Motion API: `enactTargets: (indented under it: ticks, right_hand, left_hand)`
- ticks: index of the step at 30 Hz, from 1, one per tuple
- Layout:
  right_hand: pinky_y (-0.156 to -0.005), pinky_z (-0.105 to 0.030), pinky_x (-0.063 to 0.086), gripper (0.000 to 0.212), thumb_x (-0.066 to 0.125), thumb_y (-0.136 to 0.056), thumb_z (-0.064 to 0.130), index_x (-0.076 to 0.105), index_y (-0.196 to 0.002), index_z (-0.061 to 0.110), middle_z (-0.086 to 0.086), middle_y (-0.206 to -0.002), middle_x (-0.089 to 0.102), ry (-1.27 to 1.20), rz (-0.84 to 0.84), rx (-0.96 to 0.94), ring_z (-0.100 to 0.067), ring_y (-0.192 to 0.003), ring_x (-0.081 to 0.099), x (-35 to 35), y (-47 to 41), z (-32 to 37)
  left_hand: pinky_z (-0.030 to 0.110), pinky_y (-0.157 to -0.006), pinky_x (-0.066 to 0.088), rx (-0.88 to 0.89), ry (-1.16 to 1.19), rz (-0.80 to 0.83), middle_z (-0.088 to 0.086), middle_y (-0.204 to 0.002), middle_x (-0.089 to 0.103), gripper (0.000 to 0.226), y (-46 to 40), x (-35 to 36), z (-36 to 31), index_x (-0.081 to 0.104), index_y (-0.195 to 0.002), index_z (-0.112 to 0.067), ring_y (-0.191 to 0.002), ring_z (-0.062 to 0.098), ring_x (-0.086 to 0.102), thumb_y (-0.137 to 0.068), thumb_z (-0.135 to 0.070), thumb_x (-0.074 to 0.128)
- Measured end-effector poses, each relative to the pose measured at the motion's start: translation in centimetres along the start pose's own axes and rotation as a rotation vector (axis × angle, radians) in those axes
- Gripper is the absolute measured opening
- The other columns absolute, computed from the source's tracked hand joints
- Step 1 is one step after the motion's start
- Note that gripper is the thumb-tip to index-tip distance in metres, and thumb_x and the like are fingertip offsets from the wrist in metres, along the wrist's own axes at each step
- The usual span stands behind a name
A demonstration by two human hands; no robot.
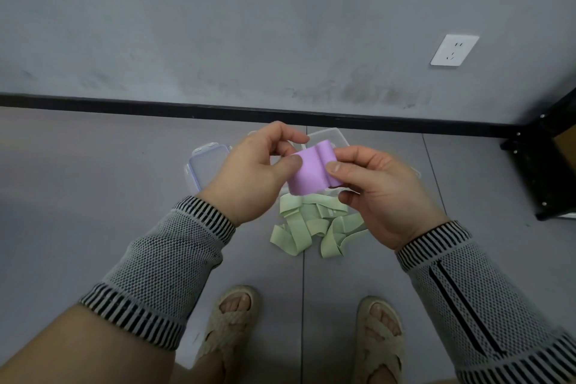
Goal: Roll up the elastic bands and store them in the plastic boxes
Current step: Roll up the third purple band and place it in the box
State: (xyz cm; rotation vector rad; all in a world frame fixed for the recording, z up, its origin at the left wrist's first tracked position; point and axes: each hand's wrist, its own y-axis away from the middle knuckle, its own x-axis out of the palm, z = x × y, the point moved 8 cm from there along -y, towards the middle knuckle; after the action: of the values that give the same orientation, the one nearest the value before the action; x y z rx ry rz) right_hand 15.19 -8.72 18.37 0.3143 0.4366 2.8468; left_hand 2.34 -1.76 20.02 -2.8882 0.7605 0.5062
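We pinch the purple band between our left hand and right hand, fingers curled round it. Green bands lie heaped on the floor below, beside clear plastic boxes.

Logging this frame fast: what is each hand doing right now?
Left hand: pinching the left edge of the purple elastic band.
Right hand: gripping the rolled right end of the same band.

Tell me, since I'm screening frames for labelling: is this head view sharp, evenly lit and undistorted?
Head view: soft, even light, no glare and only faint shadows. The purple elastic band, the left hand and the right hand are slightly motion-blurred; the green elastic bands read clearly. Wide-angle distortion bows the black baseboard and skews the wall socket.
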Motion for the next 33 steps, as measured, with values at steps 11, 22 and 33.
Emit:
enactTargets:
  ticks: [11, 22, 33]
  right_hand:
    - [-0.061, -0.024, 0.038, 0.012, 0.063, -0.083, 0.004, 0.068, -0.087, 0.015, 0.004, -0.068, 0.064, 0.089, -0.059, -0.011, -0.006, -0.06, 0.054, -0.2, -0.2, -0.4]
    - [-0.052, -0.017, 0.041, 0.012, 0.069, -0.08, 0.003, 0.065, -0.091, 0.008, -0.006, -0.073, 0.064, 0.084, -0.107, -0.053, -0.004, -0.055, 0.057, -0.2, 0.0, -0.3]
    - [-0.069, -0.023, 0.053, 0.021, 0.064, -0.084, 0.002, 0.066, -0.097, 0.019, -0.002, -0.075, 0.071, 0.121, -0.006, -0.274, -0.009, -0.067, 0.064, 0.5, 1.2, 2.1]
  left_hand:
    - [0.038, -0.053, 0.047, -0.028, -0.007, -0.006, -0.015, -0.073, 0.055, 0.019, 0.4, -0.1, -0.4, 0.057, -0.092, -0.034, -0.063, 0.017, 0.051, -0.081, -0.019, 0.056]
    - [0.033, -0.043, 0.049, -0.017, -0.023, -0.064, -0.006, -0.071, 0.069, 0.012, 0.8, 0.1, -1.5, 0.067, -0.091, -0.037, -0.052, 0.007, 0.059, -0.085, -0.026, 0.065]
    - [0.014, -0.04, 0.039, -0.128, 0.158, -0.12, 0.012, -0.074, 0.071, 0.003, 0.8, -1.1, -0.8, 0.062, -0.085, -0.015, -0.047, 0.01, 0.054, -0.086, -0.016, 0.065]
